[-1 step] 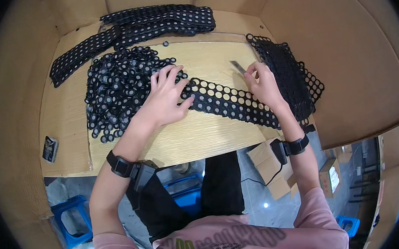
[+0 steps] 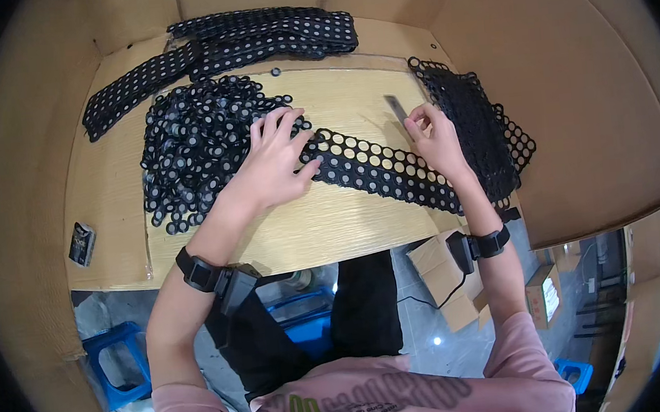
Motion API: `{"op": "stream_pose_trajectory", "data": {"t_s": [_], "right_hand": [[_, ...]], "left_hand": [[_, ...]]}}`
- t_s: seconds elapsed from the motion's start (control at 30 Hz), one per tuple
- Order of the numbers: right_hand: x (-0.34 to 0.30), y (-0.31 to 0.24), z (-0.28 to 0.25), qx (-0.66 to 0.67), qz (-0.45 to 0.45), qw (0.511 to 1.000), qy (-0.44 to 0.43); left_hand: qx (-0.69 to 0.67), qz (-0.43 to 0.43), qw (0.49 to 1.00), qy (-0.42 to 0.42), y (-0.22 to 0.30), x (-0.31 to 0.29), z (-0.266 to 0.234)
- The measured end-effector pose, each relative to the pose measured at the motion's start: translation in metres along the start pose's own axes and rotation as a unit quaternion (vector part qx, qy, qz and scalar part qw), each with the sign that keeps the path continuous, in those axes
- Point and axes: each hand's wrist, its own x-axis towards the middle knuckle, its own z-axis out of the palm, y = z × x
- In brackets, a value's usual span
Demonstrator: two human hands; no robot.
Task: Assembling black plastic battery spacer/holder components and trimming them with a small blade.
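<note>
head view: nothing has moved since the earlier frame. both hands, strip and pile sit where they were, so work on the strip is at the same point.

left hand (image 2: 276, 167): open, flat, fingers spread, pressing on the left end of the black perforated strip (image 2: 378, 172). right hand (image 2: 438, 138): fingers curled just above the strip's right half; can't tell if it pinches anything.

the strip lies diagonally on the bench (image 2: 324, 230), and bench wood shows through its holes.

counts, placed off the strip:
- strip under the hands: 1
- pile of loose black rings (image 2: 191, 143): 1, touching the strip's left end, rings too many to count
- stacked perforated strips (image 2: 252, 36): 1 heap, well above the strip, layers not countable
- black open mesh sheets (image 2: 472, 123): 1 stack, at the strip's right end, partly under the right hand
- thin metal blade (image 2: 396, 107): 1, just above the strip
- small dark packet (image 2: 80, 242): 1, far left of the strip
- wrist bands: 2, left one (image 2: 198, 271) and right one (image 2: 490, 243)
</note>
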Motion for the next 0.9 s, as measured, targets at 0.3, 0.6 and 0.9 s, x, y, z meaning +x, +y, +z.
{"op": "stream_pose_trajectory", "data": {"t_s": [0.3, 0.6, 0.9], "right_hand": [[0.004, -0.042, 0.054, 0.356, 0.061, 0.929, -0.076], [-0.009, -0.052, 0.068, 0.410, 0.059, 0.909, -0.044], [-0.009, -0.058, 0.064, 0.411, 0.047, 0.910, -0.005]], "left_hand": [[-0.032, 0.034, 0.999, 0.023, -0.010, -0.007, 0.008], [0.002, 0.032, 0.999, 0.039, -0.014, -0.011, 0.003], [0.010, -0.026, 0.999, 0.035, -0.008, -0.002, -0.002]]}}
